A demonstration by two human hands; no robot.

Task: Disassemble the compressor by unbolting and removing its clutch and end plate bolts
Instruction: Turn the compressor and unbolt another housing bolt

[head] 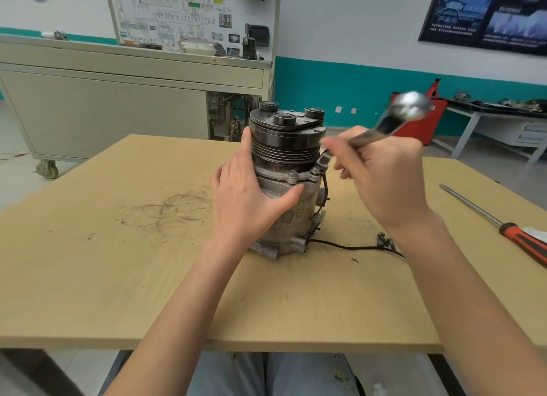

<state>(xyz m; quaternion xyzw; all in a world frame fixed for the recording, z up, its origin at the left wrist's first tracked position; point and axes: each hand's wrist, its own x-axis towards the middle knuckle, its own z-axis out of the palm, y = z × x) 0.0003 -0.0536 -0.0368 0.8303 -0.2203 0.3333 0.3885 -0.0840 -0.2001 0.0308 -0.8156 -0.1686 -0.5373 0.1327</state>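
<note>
The table (88, 277) carries the compressor (299, 218) upright, clutch (285, 123) on top. The left hand (245, 200) cups the compressor's left side, fingers reaching up the grooved pulley, thumb curled across the front just below a flange bolt (292, 175). Right of the compressor, the right hand (381, 179) grips a blurred wrench (396, 117), its head raised beside the clutch.

One grey cast-metal compressor (291, 209); three round black clutch hubs (283, 119); two silver hex bolts (292, 175) on its flange (near side only); one blurred silver wrench (396, 117); one orange-handled screwdriver (503, 228); one tan wooden table (88, 277); one left hand (245, 194), one right hand (381, 176).
</note>
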